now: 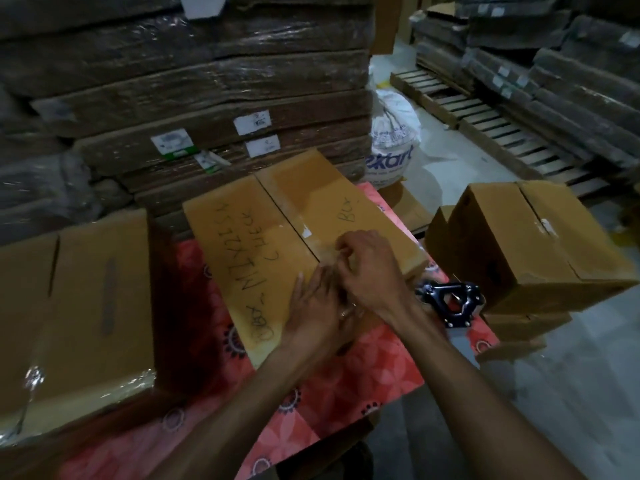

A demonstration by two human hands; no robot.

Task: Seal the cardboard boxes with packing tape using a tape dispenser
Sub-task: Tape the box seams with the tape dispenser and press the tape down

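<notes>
The middle box (pixel 311 216) lies on the red cloth (pixel 346 375), its top seam running away from me and leftward. Both hands sit at the seam's near end. My left hand (pixel 317 306) lies flat, fingers straight, pressing the lid beside the seam. My right hand (pixel 369 268) is curled, its fingertips seeming to pinch the clear tape (pixel 323 252), though blur hides the grip. The tape dispenser (pixel 450 301) lies just right of the middle box, nearest my right wrist, unheld. I count 3 boxes, with a left box (pixel 86 306) and a right box (pixel 530 244), and 1 dispenser.
</notes>
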